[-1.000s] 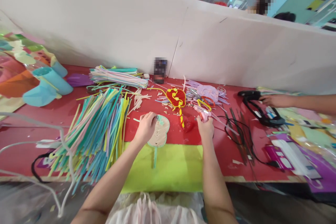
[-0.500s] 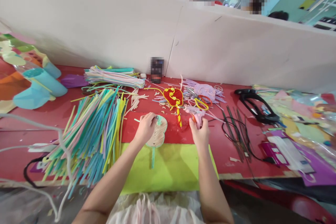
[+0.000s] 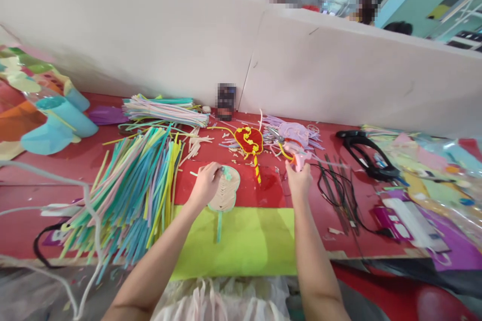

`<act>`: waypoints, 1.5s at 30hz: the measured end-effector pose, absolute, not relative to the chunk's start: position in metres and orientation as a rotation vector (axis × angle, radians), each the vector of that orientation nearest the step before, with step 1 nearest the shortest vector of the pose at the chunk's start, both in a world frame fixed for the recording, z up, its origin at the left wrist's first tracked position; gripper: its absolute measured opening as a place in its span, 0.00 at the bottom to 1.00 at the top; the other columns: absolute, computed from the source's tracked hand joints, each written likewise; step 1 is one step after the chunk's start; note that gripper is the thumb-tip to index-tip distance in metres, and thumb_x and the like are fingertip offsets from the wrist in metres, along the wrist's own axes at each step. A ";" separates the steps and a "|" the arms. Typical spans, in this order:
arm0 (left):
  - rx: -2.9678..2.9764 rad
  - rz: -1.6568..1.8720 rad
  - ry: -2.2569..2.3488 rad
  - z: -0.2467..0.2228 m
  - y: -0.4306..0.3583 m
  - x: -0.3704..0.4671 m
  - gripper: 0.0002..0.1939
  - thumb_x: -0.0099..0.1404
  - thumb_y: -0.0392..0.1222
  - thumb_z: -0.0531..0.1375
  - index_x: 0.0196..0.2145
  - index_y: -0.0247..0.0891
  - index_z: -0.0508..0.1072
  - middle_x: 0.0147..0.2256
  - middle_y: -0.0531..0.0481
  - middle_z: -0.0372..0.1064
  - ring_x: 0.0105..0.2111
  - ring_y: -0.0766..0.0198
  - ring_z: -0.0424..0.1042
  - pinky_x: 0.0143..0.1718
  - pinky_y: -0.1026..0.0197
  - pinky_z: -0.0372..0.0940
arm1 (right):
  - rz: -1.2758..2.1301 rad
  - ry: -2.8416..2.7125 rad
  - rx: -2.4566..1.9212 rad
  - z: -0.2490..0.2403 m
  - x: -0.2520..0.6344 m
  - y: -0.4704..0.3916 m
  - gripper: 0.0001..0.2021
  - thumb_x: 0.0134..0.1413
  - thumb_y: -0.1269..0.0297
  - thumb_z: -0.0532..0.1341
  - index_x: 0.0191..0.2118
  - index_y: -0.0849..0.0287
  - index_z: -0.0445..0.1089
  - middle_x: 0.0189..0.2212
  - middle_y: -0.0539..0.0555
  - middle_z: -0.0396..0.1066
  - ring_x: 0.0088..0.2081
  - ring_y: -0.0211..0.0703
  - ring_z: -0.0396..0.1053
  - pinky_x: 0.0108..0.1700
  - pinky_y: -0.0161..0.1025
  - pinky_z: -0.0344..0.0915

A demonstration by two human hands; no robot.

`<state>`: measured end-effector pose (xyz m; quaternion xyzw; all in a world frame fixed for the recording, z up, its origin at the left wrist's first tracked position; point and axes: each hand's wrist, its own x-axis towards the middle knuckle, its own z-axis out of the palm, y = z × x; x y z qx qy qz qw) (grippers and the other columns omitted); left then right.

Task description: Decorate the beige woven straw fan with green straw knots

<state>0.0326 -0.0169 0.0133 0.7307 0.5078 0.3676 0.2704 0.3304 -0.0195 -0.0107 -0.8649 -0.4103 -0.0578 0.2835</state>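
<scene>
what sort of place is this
Probably a handicraft workshop: a heap of multicolored pipe cleaners and a red-and-yellow fan-shaped piece lie on the red table, and the right hand holds what looks like a pink glue gun.

1 head-worn camera, near red table (image 3: 320, 241), facing forward and down, white partition (image 3: 181, 35) beyond.

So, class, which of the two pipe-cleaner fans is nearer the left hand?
The cream fan with the mint-green rim: the left hand is at its upper edge, whereas the red fan with yellow trim lies farther away.
</scene>
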 end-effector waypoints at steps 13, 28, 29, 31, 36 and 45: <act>1.990 0.998 1.345 0.013 -0.013 0.037 0.08 0.64 0.36 0.50 0.28 0.39 0.64 0.25 0.53 0.63 0.28 0.64 0.63 0.32 0.63 0.56 | 0.006 -1.171 -2.053 -0.005 0.322 -0.029 0.17 0.54 0.55 0.51 0.42 0.63 0.66 0.29 0.59 0.71 0.31 0.46 0.67 0.32 0.37 0.59; 1.975 0.986 1.361 0.013 -0.015 0.031 0.07 0.64 0.37 0.50 0.28 0.39 0.63 0.25 0.53 0.63 0.28 0.64 0.63 0.34 0.63 0.55 | -0.125 -1.039 -2.128 0.002 0.333 -0.023 0.17 0.57 0.59 0.50 0.45 0.65 0.64 0.33 0.62 0.70 0.33 0.49 0.68 0.32 0.38 0.58; 1.977 0.989 1.355 0.013 -0.015 0.032 0.08 0.64 0.37 0.50 0.27 0.39 0.63 0.25 0.53 0.63 0.28 0.64 0.63 0.34 0.63 0.55 | -0.006 -1.167 -2.137 0.005 0.337 -0.021 0.15 0.55 0.58 0.52 0.43 0.64 0.64 0.31 0.60 0.70 0.32 0.48 0.68 0.31 0.37 0.58; 1.977 0.993 1.349 0.014 -0.015 0.032 0.08 0.64 0.37 0.50 0.27 0.39 0.63 0.25 0.53 0.62 0.27 0.64 0.62 0.33 0.63 0.55 | 0.063 -1.279 -2.212 0.009 0.343 -0.019 0.15 0.52 0.60 0.56 0.44 0.61 0.65 0.31 0.59 0.70 0.32 0.49 0.68 0.32 0.37 0.58; 1.973 0.995 1.352 0.013 -0.015 0.033 0.08 0.64 0.37 0.50 0.27 0.39 0.63 0.25 0.53 0.63 0.27 0.65 0.63 0.34 0.63 0.55 | -0.152 -0.974 -2.318 0.010 0.344 -0.020 0.18 0.54 0.60 0.53 0.47 0.65 0.62 0.32 0.64 0.70 0.34 0.53 0.68 0.33 0.40 0.57; 1.999 0.973 1.385 0.012 -0.014 0.029 0.08 0.64 0.37 0.49 0.28 0.38 0.64 0.26 0.52 0.65 0.29 0.64 0.65 0.38 0.61 0.56 | 0.175 -0.968 -1.952 0.010 0.338 -0.035 0.16 0.48 0.54 0.57 0.39 0.60 0.64 0.24 0.52 0.64 0.25 0.42 0.63 0.26 0.36 0.58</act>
